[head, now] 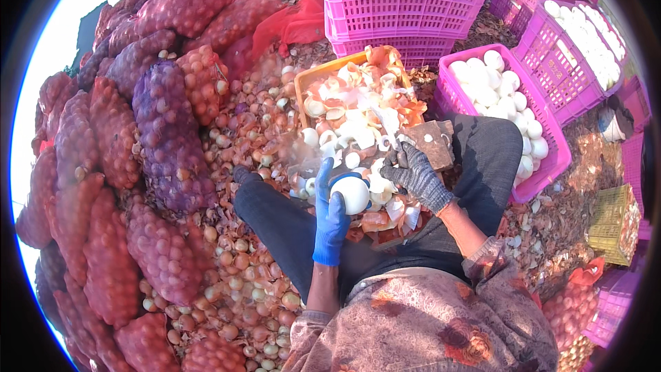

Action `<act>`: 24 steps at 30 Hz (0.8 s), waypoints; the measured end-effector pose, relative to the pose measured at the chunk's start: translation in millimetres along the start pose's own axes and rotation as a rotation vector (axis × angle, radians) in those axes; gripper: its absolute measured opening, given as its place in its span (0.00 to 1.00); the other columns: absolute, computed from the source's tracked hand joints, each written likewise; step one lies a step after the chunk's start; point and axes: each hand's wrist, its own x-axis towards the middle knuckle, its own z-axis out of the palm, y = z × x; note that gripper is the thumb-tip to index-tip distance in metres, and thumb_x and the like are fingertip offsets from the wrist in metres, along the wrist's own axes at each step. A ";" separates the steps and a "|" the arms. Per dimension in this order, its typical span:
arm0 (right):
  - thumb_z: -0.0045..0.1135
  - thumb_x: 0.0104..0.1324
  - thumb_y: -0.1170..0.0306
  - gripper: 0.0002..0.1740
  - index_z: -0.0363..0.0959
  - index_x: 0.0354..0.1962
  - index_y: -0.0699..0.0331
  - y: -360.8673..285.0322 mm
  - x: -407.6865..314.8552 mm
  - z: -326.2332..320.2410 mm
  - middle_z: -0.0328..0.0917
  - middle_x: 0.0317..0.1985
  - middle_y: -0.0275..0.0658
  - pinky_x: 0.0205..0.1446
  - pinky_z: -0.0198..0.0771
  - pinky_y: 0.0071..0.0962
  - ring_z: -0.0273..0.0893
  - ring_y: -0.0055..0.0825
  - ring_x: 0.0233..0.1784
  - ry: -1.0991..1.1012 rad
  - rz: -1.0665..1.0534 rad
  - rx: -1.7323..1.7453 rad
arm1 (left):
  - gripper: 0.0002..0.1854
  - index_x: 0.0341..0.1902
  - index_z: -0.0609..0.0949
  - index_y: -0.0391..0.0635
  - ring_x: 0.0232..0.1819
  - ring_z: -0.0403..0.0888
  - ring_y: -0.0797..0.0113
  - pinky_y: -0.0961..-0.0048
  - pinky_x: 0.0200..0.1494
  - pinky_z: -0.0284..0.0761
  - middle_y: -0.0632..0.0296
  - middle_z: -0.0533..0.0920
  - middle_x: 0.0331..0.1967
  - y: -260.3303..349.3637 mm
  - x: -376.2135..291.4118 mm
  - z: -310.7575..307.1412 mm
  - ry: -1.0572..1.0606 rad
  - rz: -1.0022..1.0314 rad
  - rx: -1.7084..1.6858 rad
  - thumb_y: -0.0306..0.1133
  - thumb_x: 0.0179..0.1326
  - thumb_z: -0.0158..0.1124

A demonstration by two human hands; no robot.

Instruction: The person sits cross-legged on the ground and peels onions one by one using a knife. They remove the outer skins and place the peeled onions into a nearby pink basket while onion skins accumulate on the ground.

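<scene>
My left hand (330, 217), in a blue coated glove, is shut around a peeled white onion (351, 195). Just to its right, my right hand (419, 173) wears a grey knit glove with the fingers curled in. Whether a small tool sits in those fingers I cannot tell. Both hands are between my spread knees, over a heap of loose onion skins (374, 219). Beyond them, a yellow-orange crate (305, 85) is filled with peelings and pieces of onion skin (356, 95). A brown block (431, 144) lies beside my right hand.
A pink crate (555, 173) of peeled onions stands by my right knee, with stacked pink crates (403, 2) ahead. Red mesh sacks of onions (160, 256) are piled at left. Unpeeled onions (242, 274) cover the ground. A yellow crate (609, 222) stands far right.
</scene>
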 end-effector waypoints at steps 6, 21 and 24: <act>0.66 0.57 0.61 0.22 0.71 0.45 0.65 -41.9 -28.6 16.7 0.75 0.29 0.42 0.40 0.71 0.34 0.75 0.40 0.34 -0.202 -0.482 -0.459 | 0.42 0.71 0.56 0.40 0.57 0.74 0.61 0.67 0.59 0.70 0.52 0.68 0.61 2.5 -7.9 21.6 -0.048 0.040 0.258 0.42 0.57 0.64; 0.59 0.63 0.72 0.12 0.65 0.40 0.64 33.0 -11.0 -48.4 0.70 0.31 0.33 0.24 0.73 0.19 0.76 0.20 0.24 0.121 0.155 0.340 | 0.26 0.60 0.72 0.42 0.36 0.81 0.70 0.81 0.25 0.73 0.56 0.80 0.42 -7.0 120.9 198.7 -0.406 0.092 0.510 0.47 0.71 0.37; 0.58 0.64 0.72 0.10 0.64 0.36 0.62 39.4 -9.1 -40.1 0.69 0.31 0.33 0.23 0.74 0.20 0.77 0.21 0.24 0.119 0.132 0.350 | 0.24 0.57 0.75 0.39 0.37 0.81 0.72 0.81 0.25 0.74 0.58 0.82 0.44 -19.8 165.0 259.8 -0.422 0.086 0.317 0.45 0.73 0.40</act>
